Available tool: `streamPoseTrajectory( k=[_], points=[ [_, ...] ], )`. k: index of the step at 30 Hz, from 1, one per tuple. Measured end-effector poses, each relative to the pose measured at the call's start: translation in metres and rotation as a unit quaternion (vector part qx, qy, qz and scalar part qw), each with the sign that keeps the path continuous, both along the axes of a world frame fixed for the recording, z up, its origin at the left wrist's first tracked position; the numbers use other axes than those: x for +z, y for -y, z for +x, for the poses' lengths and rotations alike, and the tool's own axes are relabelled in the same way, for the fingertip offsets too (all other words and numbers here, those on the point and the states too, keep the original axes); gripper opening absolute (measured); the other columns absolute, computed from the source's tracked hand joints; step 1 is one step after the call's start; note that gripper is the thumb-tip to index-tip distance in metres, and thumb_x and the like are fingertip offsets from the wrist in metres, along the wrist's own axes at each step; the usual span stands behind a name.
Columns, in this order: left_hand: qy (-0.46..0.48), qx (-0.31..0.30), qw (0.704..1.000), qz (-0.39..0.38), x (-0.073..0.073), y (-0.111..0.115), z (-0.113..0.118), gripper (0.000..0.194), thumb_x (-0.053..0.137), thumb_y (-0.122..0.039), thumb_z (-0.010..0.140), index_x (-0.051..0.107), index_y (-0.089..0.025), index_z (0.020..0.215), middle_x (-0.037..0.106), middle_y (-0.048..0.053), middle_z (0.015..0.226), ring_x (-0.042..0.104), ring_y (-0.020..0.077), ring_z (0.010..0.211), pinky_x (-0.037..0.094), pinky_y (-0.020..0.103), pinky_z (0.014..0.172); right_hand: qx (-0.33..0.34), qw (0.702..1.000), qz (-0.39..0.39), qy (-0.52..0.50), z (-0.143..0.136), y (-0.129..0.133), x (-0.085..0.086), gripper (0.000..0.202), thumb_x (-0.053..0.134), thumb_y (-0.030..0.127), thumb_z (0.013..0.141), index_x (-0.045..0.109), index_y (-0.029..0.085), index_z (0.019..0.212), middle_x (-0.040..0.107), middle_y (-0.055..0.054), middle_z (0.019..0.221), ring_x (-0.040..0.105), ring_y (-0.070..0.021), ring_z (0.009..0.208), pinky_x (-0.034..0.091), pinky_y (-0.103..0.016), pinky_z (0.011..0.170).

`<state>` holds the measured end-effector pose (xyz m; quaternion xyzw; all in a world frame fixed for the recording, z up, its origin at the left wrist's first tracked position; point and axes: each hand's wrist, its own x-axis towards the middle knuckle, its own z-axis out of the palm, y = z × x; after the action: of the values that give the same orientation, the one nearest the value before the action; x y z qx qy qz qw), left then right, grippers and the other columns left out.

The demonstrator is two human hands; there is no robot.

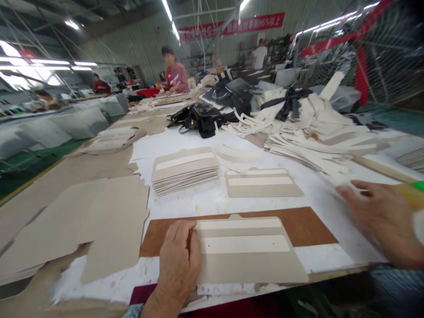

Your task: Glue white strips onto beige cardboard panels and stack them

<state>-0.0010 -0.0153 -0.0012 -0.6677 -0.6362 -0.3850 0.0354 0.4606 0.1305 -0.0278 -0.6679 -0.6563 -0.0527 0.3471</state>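
A beige panel (pixel 245 267) with two pale strips and a small top tab lies at the table's front, partly over a brown board (pixel 308 225). Two small dark marks show on its lower strip. My left hand (pixel 180 260) is closed at the panel's left edge, fingers together at the upper corner and thumb along the side. Off to the right, my right hand (pixel 384 216) is raised over the table, smeared by motion. Its fingers are bent, but what they hold, if anything, is unclear. A yellow and green object (pixel 412 194) shows beside it at the frame edge.
Behind the board sit a stack of similar panels (pixel 185 170) and a single panel (pixel 263 183). Large beige sheets (pixel 112 221) cover the left side. Black bags (pixel 202 117) and loose pale strips (pixel 298 150) pile up farther back. A co-worker (pixel 175 75) stands at the far end.
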Motion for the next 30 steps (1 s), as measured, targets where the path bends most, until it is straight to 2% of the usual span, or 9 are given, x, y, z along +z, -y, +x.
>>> streamPoseTrajectory(
  k=[1,3,5,7,9,12,17,23,30],
  points=[
    [-0.007,-0.018,1.0,0.001,0.001,0.0,0.0,0.016,0.05,-0.016,0.099,0.063,-0.023,0.104,0.069,0.004,0.098,0.064,0.0227,0.094,0.052,0.037,0.085,-0.034,0.999,0.003,0.024,-0.009,0.002,0.004,0.042,0.054,0.059,0.093,0.071,0.023,0.103,0.069,-0.022,0.097,0.063,-0.048,0.109,0.046,-0.066,0.09],
    [-0.033,-0.064,0.997,0.003,0.003,-0.001,0.001,0.014,0.054,-0.016,0.099,0.064,-0.022,0.107,0.069,0.004,0.1,0.062,0.0227,0.096,0.05,0.037,0.088,-0.019,0.998,0.016,0.055,-0.032,0.013,0.009,0.036,0.055,0.049,0.094,0.072,0.02,0.106,0.071,-0.023,0.108,0.062,-0.0456,0.116,0.044,-0.066,0.1],
    [-0.063,-0.119,0.991,0.003,0.006,-0.001,0.001,0.017,0.054,-0.016,0.1,0.065,-0.02,0.111,0.068,0.005,0.103,0.06,0.0224,0.099,0.049,0.037,0.091,0.06,0.996,0.032,0.059,-0.06,0.029,0.011,0.032,0.05,0.04,0.097,0.072,0.021,0.112,0.072,-0.018,0.114,0.065,-0.0371,0.114,0.049,-0.059,0.103],
    [-0.084,-0.155,0.984,0.005,0.009,-0.002,0.001,0.02,0.055,-0.016,0.1,0.066,-0.018,0.117,0.067,0.007,0.107,0.058,0.0227,0.102,0.048,0.038,0.094,0.165,0.985,0.027,0.041,-0.086,0.046,0.015,0.026,0.053,0.035,0.1,0.072,0.024,0.114,0.072,-0.012,0.114,0.067,-0.0297,0.109,0.055,-0.049,0.097],
    [-0.1,-0.163,0.981,0.008,0.01,-0.003,0.0,0.023,0.055,-0.016,0.1,0.066,-0.017,0.12,0.065,0.008,0.111,0.057,0.0236,0.105,0.047,0.039,0.095,0.22,0.974,0.04,0.025,-0.107,0.061,0.02,0.019,0.056,0.026,0.101,0.073,0.025,0.111,0.072,-0.009,0.108,0.066,-0.0262,0.104,0.057,-0.044,0.091],
    [-0.116,-0.155,0.981,0.012,0.011,-0.004,0.0,0.023,0.056,-0.017,0.101,0.066,-0.015,0.121,0.064,0.009,0.111,0.056,0.0242,0.105,0.046,0.039,0.094,0.277,0.96,0.052,0.013,-0.126,0.073,0.028,0.026,0.053,0.01,0.1,0.071,0.023,0.112,0.071,-0.008,0.103,0.064,-0.0232,0.098,0.057,-0.038,0.084],
    [-0.131,-0.153,0.979,0.013,0.013,-0.005,0.003,0.021,0.055,-0.015,0.1,0.068,-0.015,0.117,0.066,0.008,0.106,0.057,0.0239,0.101,0.047,0.04,0.094,0.404,0.914,-0.016,0.028,-0.141,0.076,0.031,0.037,0.049,0.001,0.096,0.07,0.021,0.119,0.071,-0.009,0.107,0.062,-0.0237,0.099,0.056,-0.038,0.083],
    [-0.145,-0.134,0.98,-0.005,0.011,-0.005,0.005,0.021,0.055,-0.017,0.1,0.069,-0.015,0.116,0.069,0.009,0.107,0.058,0.0259,0.103,0.049,0.044,0.093,0.43,0.894,-0.082,0.093,-0.151,0.072,0.03,0.039,0.048,0.0,0.094,0.071,0.019,0.12,0.07,-0.009,0.103,0.059,-0.0253,0.095,0.051,-0.043,0.085],
    [-0.155,-0.124,0.98,-0.021,0.008,-0.003,0.003,0.02,0.056,-0.018,0.1,0.069,-0.014,0.114,0.071,0.01,0.106,0.059,0.0269,0.101,0.049,0.045,0.089,0.417,0.897,-0.072,0.129,-0.155,0.073,0.033,0.038,0.053,-0.001,0.09,0.071,0.018,0.117,0.072,-0.007,0.1,0.058,-0.0251,0.092,0.044,-0.042,0.084]
  ],
)
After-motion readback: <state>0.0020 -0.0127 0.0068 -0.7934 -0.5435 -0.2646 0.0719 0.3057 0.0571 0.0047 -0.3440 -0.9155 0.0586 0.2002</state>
